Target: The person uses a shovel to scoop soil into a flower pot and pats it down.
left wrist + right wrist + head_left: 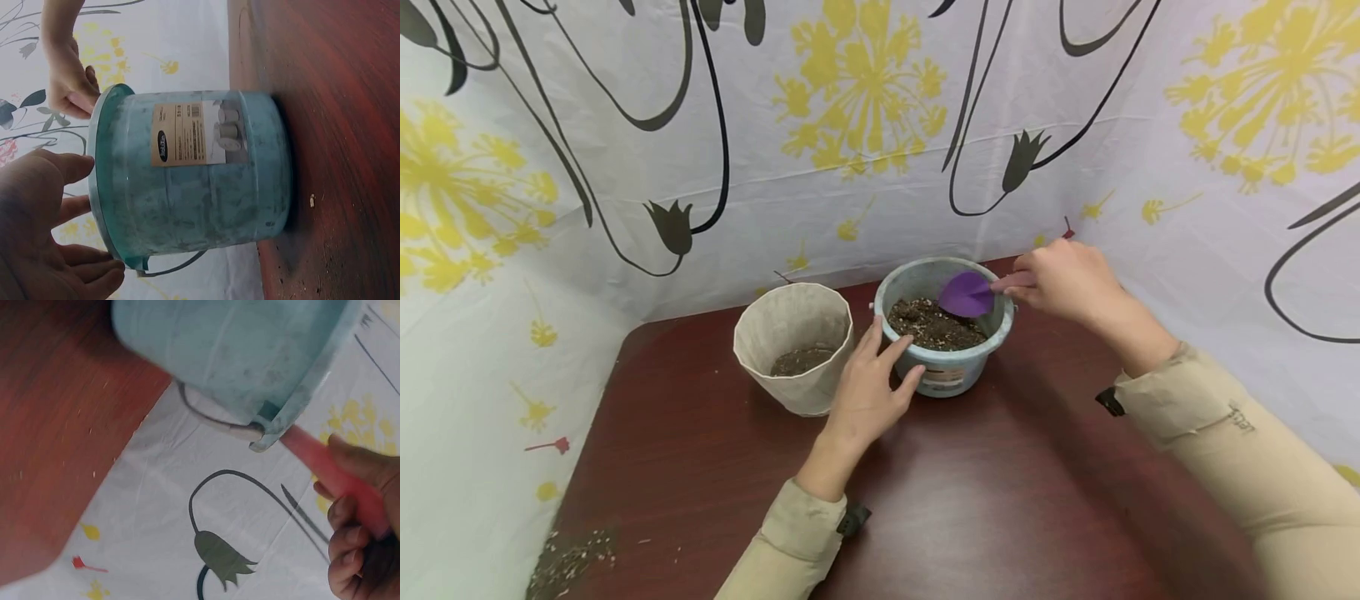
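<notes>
A light blue bucket [958, 367] with dark soil [936, 325] inside stands on the table. My right hand [1067, 279] grips the pink handle [322, 465] of a trowel, whose purple blade [966, 294] is inside the bucket, at the soil. My left hand [868, 392] touches the near left rim of the bucket with spread fingers; in the left wrist view the fingertips [78, 167] meet the rim. Left of the bucket, close to my left hand, stands a whitish fabric-like pot [793, 387] with a little soil at its bottom.
The dark red table [700, 500] carries scattered soil and pale bits [576, 558] at its front left corner. A white cloth [737, 167] with yellow and grey flower prints hangs behind and at both sides. The bucket's wire handle [212, 419] hangs down.
</notes>
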`<state>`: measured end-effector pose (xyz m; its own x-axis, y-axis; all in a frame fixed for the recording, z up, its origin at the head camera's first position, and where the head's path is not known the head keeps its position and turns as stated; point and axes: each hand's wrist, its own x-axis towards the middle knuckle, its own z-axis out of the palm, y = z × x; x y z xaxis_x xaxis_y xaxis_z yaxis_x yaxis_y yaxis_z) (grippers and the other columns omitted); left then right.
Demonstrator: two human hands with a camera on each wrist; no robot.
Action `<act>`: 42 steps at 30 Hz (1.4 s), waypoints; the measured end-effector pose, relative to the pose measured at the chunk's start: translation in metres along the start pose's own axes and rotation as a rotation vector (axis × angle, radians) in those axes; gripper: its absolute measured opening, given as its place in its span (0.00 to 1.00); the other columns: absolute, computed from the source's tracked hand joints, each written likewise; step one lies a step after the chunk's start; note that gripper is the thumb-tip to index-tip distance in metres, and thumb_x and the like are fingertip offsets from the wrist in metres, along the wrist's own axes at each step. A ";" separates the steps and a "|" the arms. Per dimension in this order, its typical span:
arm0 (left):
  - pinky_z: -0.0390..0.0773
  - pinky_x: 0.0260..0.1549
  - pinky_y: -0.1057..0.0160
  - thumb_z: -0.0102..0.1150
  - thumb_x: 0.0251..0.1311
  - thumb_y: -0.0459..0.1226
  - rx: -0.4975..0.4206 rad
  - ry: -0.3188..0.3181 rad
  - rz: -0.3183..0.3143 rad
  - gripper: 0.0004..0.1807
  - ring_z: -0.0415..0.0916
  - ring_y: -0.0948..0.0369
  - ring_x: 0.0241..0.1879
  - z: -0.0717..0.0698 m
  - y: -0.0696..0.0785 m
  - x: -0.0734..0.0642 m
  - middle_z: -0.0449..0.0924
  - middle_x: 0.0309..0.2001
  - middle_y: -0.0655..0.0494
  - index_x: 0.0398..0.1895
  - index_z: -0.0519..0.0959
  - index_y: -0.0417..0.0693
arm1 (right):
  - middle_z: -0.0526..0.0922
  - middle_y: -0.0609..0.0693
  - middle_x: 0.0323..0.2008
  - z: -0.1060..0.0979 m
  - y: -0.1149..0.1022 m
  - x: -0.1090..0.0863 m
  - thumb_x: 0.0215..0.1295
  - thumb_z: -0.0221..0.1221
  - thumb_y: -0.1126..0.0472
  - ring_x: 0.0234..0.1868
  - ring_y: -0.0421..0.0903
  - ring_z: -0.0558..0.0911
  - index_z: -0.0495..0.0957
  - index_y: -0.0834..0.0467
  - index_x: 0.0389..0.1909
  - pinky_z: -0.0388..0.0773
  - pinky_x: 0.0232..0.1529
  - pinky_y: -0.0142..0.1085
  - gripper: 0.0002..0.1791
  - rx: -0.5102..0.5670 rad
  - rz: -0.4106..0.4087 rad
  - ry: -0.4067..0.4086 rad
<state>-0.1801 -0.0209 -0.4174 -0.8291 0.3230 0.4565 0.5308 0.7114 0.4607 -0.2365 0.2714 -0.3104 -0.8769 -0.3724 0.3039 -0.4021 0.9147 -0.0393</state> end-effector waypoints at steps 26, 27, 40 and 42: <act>0.77 0.59 0.46 0.71 0.55 0.57 0.056 0.157 -0.085 0.28 0.73 0.38 0.63 0.016 0.007 0.009 0.69 0.65 0.25 0.52 0.85 0.48 | 0.69 0.42 0.15 -0.012 -0.017 0.018 0.61 0.70 0.50 0.16 0.45 0.70 0.68 0.49 0.10 0.72 0.18 0.44 0.26 -0.037 -0.214 -0.297; 0.77 0.59 0.47 0.71 0.55 0.56 0.056 0.161 -0.083 0.28 0.73 0.38 0.62 0.017 0.007 0.009 0.69 0.65 0.25 0.52 0.85 0.48 | 0.68 0.41 0.14 -0.011 -0.016 0.019 0.61 0.70 0.49 0.16 0.43 0.69 0.68 0.49 0.09 0.71 0.17 0.43 0.27 -0.015 -0.218 -0.304; 0.77 0.59 0.48 0.71 0.53 0.56 0.072 0.207 -0.040 0.28 0.74 0.38 0.62 0.017 0.006 0.009 0.71 0.62 0.24 0.49 0.85 0.47 | 0.62 0.33 0.09 -0.001 0.003 0.020 0.59 0.73 0.50 0.14 0.32 0.57 0.80 0.45 0.10 0.62 0.14 0.31 0.19 0.267 -0.176 -0.346; 0.77 0.58 0.48 0.71 0.52 0.56 0.074 0.216 -0.032 0.28 0.75 0.38 0.61 0.017 0.005 0.009 0.71 0.62 0.24 0.48 0.86 0.47 | 0.61 0.32 0.09 0.002 0.005 0.020 0.60 0.72 0.52 0.14 0.31 0.55 0.84 0.44 0.14 0.59 0.15 0.28 0.15 0.308 -0.180 -0.352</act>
<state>-0.1881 -0.0034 -0.4241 -0.7842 0.1634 0.5986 0.4836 0.7654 0.4246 -0.2569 0.2684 -0.3062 -0.8007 -0.5991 -0.0055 -0.5681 0.7621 -0.3107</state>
